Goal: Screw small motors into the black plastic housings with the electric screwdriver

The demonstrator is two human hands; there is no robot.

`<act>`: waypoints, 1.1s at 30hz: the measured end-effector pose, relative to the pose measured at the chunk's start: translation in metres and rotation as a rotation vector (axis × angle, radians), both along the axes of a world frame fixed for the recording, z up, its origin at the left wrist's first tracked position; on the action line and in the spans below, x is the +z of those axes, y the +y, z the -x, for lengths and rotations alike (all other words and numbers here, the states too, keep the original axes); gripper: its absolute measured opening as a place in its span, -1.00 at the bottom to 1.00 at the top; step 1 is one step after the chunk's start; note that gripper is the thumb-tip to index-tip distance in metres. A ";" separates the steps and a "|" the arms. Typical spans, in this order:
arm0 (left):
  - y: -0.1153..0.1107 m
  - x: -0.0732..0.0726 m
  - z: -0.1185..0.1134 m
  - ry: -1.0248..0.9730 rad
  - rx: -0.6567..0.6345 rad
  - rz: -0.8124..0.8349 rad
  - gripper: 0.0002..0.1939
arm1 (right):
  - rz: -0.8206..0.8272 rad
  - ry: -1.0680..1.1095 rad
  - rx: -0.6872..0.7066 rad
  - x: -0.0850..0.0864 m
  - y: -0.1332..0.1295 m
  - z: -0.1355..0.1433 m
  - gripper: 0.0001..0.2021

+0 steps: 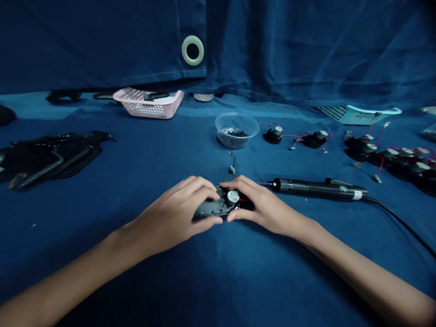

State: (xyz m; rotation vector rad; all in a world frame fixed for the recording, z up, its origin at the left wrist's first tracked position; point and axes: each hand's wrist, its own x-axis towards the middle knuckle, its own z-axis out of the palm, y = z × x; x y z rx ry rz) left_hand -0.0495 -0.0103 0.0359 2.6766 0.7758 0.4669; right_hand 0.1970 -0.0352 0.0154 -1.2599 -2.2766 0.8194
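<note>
Both my hands grip a black plastic housing (211, 208) low over the blue cloth. My left hand (184, 206) wraps its left end, thumb along the near edge and fingers over the far edge. At the other end, my right hand (260, 204) holds it between thumb and fingers. A small round motor (233, 196) with a pale top and a red wire sits in the housing near my right fingertips. Just beyond my hands lies a small connector (232, 170) on a thin wire. Parts of the housing are hidden under my fingers.
An electric screwdriver (320, 188) lies right of my hands, its cord trailing right. Beyond is a clear bowl (236, 129) of small dark screws. Several wired motor units (391, 156) lie right, black parts (57, 156) left. Pink (150, 105) and teal (364, 114) baskets stand behind.
</note>
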 end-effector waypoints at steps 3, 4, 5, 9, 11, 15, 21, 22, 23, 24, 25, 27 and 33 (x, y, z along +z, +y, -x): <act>-0.006 0.000 -0.009 0.041 0.156 0.025 -0.52 | -0.031 -0.010 -0.040 -0.001 -0.006 0.005 -0.39; -0.007 -0.001 -0.011 0.072 0.166 0.037 -0.50 | -0.046 -0.016 -0.049 -0.002 -0.009 0.006 -0.39; -0.008 -0.002 -0.014 0.099 0.167 0.045 -0.51 | -0.061 -0.022 -0.057 -0.003 -0.011 0.007 -0.39; -0.006 -0.003 -0.018 0.165 0.160 0.009 -0.50 | -0.115 -0.032 -0.078 -0.010 -0.017 0.009 -0.38; -0.004 -0.002 -0.018 0.186 0.151 -0.007 -0.51 | -0.125 -0.022 -0.065 -0.011 -0.019 0.008 -0.36; -0.004 0.003 -0.015 0.237 0.144 -0.003 -0.55 | -0.064 -0.057 -0.044 -0.009 -0.021 0.005 -0.31; -0.005 0.010 -0.013 0.304 0.110 0.012 -0.60 | -0.079 -0.126 -0.026 -0.006 -0.022 0.010 -0.41; -0.005 0.010 -0.014 0.315 0.104 0.012 -0.61 | -0.099 -0.135 -0.028 -0.006 -0.022 0.012 -0.43; -0.004 0.011 -0.014 0.325 0.098 0.014 -0.62 | -0.116 -0.145 -0.032 -0.007 -0.022 0.013 -0.45; -0.004 0.011 -0.015 0.335 0.094 0.017 -0.63 | -0.131 -0.150 -0.037 -0.007 -0.021 0.015 -0.45; -0.004 0.011 -0.015 0.345 0.092 0.021 -0.64 | -0.143 -0.150 -0.044 -0.007 -0.021 0.016 -0.44; -0.004 0.011 -0.015 0.349 0.088 0.013 -0.64 | -0.154 -0.140 -0.044 -0.008 -0.021 0.017 -0.44; -0.005 0.007 -0.010 0.285 0.070 -0.100 -0.62 | -0.097 -0.162 -0.015 -0.004 -0.024 0.012 -0.37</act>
